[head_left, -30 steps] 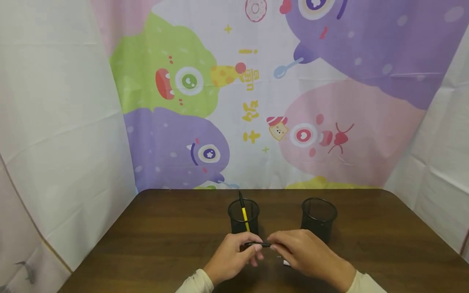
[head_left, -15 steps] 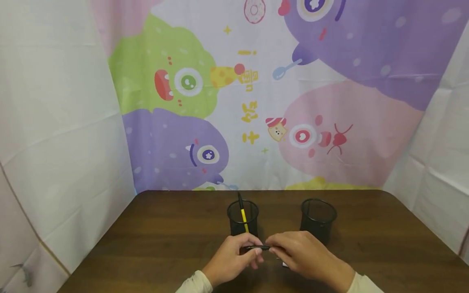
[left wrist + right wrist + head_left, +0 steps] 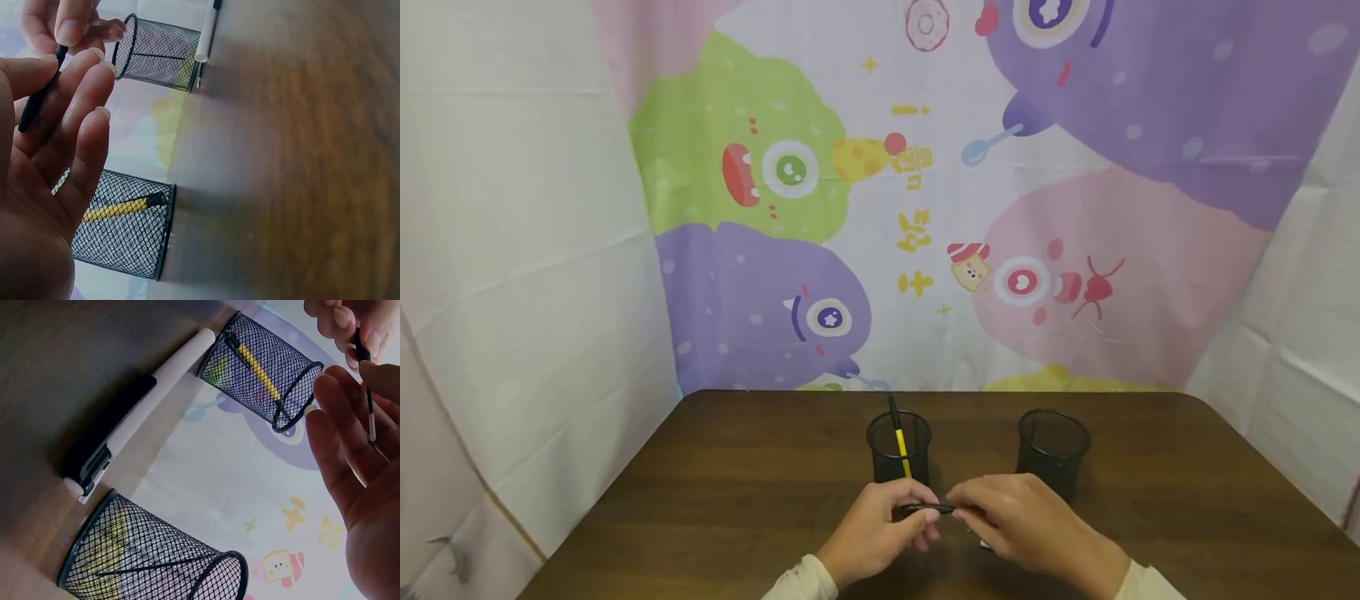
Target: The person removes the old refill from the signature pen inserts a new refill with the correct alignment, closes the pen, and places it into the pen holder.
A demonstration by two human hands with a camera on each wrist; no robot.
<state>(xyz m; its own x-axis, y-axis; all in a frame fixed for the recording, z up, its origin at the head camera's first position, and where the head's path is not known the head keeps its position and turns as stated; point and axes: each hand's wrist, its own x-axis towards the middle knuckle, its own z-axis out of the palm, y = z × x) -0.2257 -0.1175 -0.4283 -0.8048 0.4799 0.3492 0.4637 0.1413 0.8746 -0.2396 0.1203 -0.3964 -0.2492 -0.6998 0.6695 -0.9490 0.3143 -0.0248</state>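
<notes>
My left hand (image 3: 871, 527) pinches a slim black pen barrel (image 3: 37, 105) between thumb and fingers, held level above the table. My right hand (image 3: 1033, 523) meets it from the other side, its thumb and fingers pinching a thin pen refill (image 3: 371, 412) that lines up with the barrel's end. The refill has a dark stem and a pale, clear tail lying over the right fingers. Both hands are close in front of the left black mesh pen cup (image 3: 880, 468), where a yellow and black pen (image 3: 902, 442) leans.
A second black mesh pen cup (image 3: 1051, 467) stands to the right. On the table lies a white stick-shaped tool with a black clip-like part (image 3: 134, 425), mostly hidden behind my right hand in the head view. A cartoon cloth (image 3: 925, 333) hangs behind the table.
Both hands stay together at the black barrel, with only slight finger movement. The white tool has become a little more covered by the right hand.
</notes>
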